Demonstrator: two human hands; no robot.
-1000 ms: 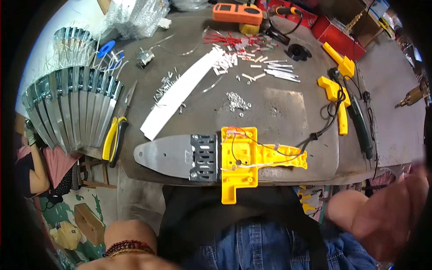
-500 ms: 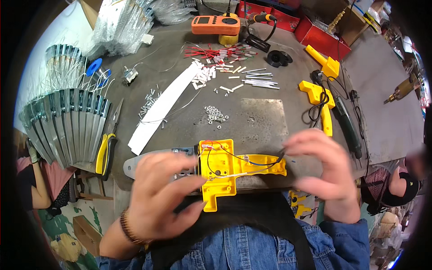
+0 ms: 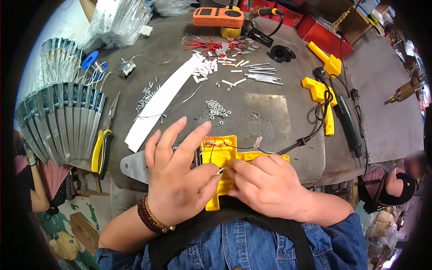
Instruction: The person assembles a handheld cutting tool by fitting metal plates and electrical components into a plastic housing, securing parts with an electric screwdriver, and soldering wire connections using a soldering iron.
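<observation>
- The open yellow plastic housing [image 3: 219, 155] lies at the bench's [image 3: 306, 162] near edge, beneath both hands.
- The left hand [image 3: 180, 184] pinches a thin white wire [image 3: 220, 171] between thumb and forefinger, its other fingers spread wide.
- The right hand [image 3: 270, 184] curls its fingers narrow beside that wire; whether they grip it, I cannot tell.
- The flat grey metal plate [image 3: 134, 169] extends left of the housing, partly behind the left hand.
</observation>
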